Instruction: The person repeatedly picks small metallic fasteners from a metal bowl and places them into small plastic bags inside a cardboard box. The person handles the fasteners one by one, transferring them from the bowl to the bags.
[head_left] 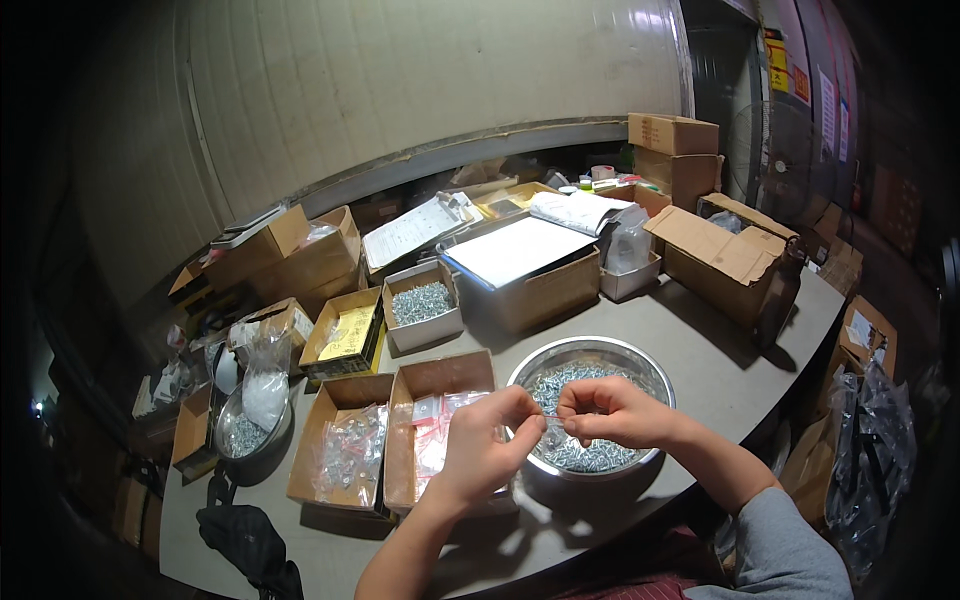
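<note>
Over a round steel bowl (655, 372) of loose silvery screws (590, 455), my two hands meet fingertip to fingertip. My left hand (490, 435) is closed in a pinch, thumb against forefinger. My right hand (615, 412) pinches likewise from the other side. Between them stretches what looks like a small clear plastic bag (553, 420) with a thin reddish edge; the fingers cover most of it. Left of the bowl, partly behind my left wrist, stands an open cardboard box (440, 372) with clear red-edged bags. Beside it, another cardboard box (325, 410) holds bags of small metal parts.
Farther back are a white box of screws (425, 335), a black-and-yellow box (343, 335) and a carton topped with paper (540, 295). A dark bottle (780, 300) stands at the right. Another metal bowl (275, 440) and a black cloth (245, 540) lie at the left.
</note>
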